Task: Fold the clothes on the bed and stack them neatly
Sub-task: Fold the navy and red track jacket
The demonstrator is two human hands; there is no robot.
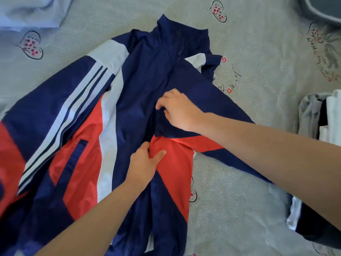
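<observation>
The jacket [140, 100] lay spread mid-bed, left hand [145, 161] pinching its red panel and right hand [177, 109] clutching the navy fabric near the zip (looked like thin, slippery nylon, so I'd grab seams and hem, not slick panels).

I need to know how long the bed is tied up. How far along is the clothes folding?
Done: one pale blue folded garment lies at the top left corner.

In hand: the navy, red and white track jacket is spread on the grey printed bedsheet. The left hand pinches its red panel, and the right hand grips the navy cloth.

Left: the loose grey and white clothes at the right edge, and the stacking.
</observation>
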